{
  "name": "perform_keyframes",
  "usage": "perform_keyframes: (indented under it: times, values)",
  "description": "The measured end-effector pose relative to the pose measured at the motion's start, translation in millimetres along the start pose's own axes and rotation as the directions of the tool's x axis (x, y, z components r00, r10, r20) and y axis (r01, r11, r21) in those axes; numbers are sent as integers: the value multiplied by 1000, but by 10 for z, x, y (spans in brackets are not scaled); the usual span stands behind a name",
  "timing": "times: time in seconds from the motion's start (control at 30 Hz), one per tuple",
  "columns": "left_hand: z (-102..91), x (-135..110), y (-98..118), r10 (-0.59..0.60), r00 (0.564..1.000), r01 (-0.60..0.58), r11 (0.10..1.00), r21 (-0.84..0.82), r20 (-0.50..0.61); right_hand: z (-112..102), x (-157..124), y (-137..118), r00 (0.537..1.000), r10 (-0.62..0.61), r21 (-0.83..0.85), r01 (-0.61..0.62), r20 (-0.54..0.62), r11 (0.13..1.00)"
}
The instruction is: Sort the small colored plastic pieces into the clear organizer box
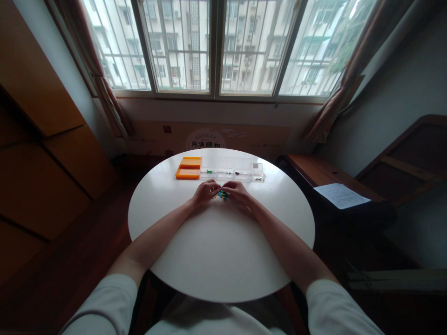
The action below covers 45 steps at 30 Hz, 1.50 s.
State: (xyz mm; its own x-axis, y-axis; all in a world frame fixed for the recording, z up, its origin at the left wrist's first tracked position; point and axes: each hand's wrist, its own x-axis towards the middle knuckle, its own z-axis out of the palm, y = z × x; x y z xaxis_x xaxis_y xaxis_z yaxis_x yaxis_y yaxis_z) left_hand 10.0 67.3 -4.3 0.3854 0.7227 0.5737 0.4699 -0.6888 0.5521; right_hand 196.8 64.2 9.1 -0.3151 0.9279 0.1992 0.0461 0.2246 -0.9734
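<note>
My left hand (206,191) and my right hand (237,190) meet over the middle of the white round table, fingers curled inward and tips close together. Whatever is pinched between the fingertips is too small to make out. Just below them lies a little heap of small green, blue and yellow pieces (222,195), partly covered by the fingers. Beyond the hands stands a row of clear plastic boxes (226,177); a green piece (209,171) and a few dark bits sit in them. At the row's left end is an orange box (187,174) with its lid raised.
The white table (216,251) has a rounded edge on all sides. To the right, a wooden bench (307,170) carries a sheet of paper (341,195). A printed cardboard panel (244,137) leans below the barred window. Wooden cabinets (45,172) stand at left.
</note>
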Motion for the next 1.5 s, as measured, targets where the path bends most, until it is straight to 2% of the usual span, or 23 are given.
perform_keyframes:
  times: [1.0,1.5]
  values:
    - [11,-4,-22,20,1000,-19,999,29,-17,17,-13,-28,1000,14,6,-14,-18,1000]
    - [9,2,-24,20,1000,-20,999,35,-11,0,30,51,1000,2,-4,-2,-9,1000]
